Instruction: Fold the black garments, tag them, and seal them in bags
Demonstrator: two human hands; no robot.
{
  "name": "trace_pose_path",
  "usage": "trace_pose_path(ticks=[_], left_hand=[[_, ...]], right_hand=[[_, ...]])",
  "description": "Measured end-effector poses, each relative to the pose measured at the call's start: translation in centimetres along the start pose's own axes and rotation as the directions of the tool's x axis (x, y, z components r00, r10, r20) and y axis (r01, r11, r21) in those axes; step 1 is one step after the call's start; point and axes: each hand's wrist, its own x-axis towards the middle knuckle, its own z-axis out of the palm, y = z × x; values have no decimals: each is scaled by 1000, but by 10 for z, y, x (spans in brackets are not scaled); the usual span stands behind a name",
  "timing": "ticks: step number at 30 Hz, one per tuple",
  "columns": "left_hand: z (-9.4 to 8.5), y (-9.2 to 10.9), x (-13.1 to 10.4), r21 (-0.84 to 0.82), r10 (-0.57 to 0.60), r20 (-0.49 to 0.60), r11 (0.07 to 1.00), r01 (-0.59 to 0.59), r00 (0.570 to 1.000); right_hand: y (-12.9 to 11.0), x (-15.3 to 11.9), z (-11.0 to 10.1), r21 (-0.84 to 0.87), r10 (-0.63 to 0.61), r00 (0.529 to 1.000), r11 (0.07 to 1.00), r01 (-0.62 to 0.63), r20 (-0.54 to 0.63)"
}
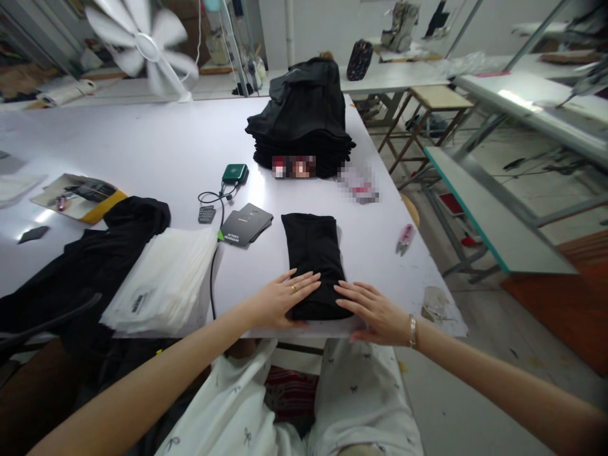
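Observation:
A folded piece of black fabric (313, 250) lies flat on the white table in front of me, its long side pointing away. My left hand (280, 297) rests on its near left part, fingers stretched out, a ring on one finger. On the near right edge, my right hand (373, 310) touches the cloth with fingertips, its fingers spread. Neither hand grips anything. Dark printed cards (246, 225) reading "ACTOR'S HEADGEAR" lie left of the fabric. To the right is a pair of pink thread snips (405, 239).
A tall stack of black garments (304, 114) stands at the back. Clear plastic bags (161, 278) are piled at left, beside black cloth (80, 253). A green device (235, 173) trails a cable to the table's front edge. A white fan (147, 47) stands far left.

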Motion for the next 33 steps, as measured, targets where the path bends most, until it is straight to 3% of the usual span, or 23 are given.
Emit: trace_pose_path(ticks=[4,7,11,14,18,20,23,27,30,33], left_hand=[[10,23,-18,-3,69,74,998,-69,995],[17,36,-26,39,64,89,997,-67,994],[18,38,-24,23,15,56,1000,-16,998],[14,33,-17,-106,-39,-18,994,36,999],[7,26,-3,-388,-121,-150,920,54,981],[5,24,4,-534,-252,-187,837,117,950],[7,21,15,-710,-475,-196,672,210,858],[8,22,22,-838,-653,-148,482,256,743],[3,25,24,-887,-674,-110,398,233,730],[-4,26,26,-900,-688,-116,378,217,717]], right_hand=[[-24,-14,11,-41,-89,995,995,87,-33],[-34,-11,14,-42,-54,992,998,50,-110],[-33,5,8,47,-12,1000,999,13,-24],[-28,12,3,195,30,998,981,-18,-57],[-19,24,-2,487,199,962,869,-86,-186],[-14,32,-4,555,287,933,823,-122,-220],[-6,45,-6,568,382,894,800,-193,-233],[7,53,-6,550,374,907,807,-215,-194],[11,52,-2,513,362,918,826,-236,-161],[8,52,2,558,456,880,768,-314,-133]])
